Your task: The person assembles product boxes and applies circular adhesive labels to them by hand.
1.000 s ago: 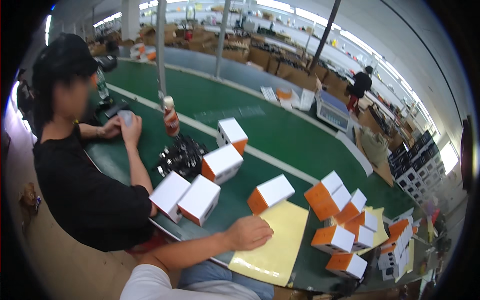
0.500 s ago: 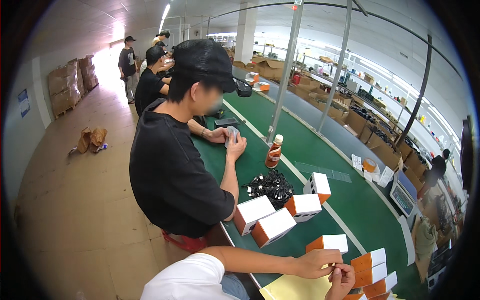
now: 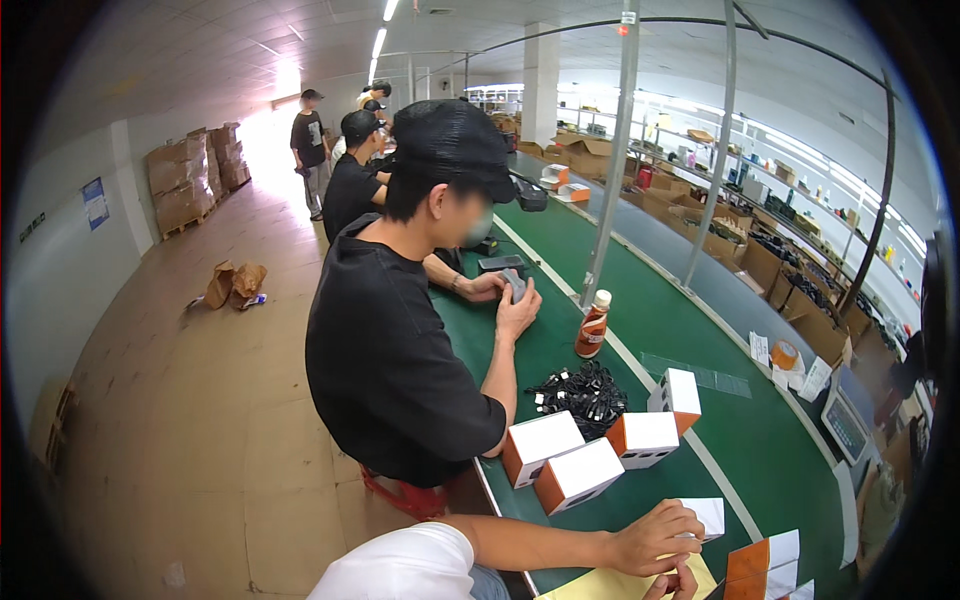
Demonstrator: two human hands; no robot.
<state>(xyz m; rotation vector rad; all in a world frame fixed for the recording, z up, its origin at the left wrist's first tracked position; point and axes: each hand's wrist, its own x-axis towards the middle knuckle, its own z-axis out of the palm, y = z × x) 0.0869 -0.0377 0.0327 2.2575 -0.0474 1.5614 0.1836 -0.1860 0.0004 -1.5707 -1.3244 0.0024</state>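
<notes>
My left hand (image 3: 655,540) reaches in from the lower edge with its fingers curled downward, just in front of a white-topped box (image 3: 706,517). Close below it, at the picture's bottom edge, the bent fingers of my right hand (image 3: 676,583) show; the rest of that hand is cut off. Both hands look closed, and anything between the fingers is hidden or too small to make out. A yellow sheet (image 3: 590,584) lies under them on the green table. Orange-and-white boxes (image 3: 762,568) stand right beside my right hand.
Beyond my left arm stand several white-and-orange boxes (image 3: 580,474), a heap of black cables (image 3: 582,393) and a brown bottle (image 3: 592,326). A co-worker in black (image 3: 400,350) sits at the left, holding a small grey object (image 3: 514,284). Metal posts (image 3: 612,160) rise from the table.
The whole view has shifted, so the scene sits farther right and slightly lower. My left hand has lifted a little over the right, whose fingers now show less.
</notes>
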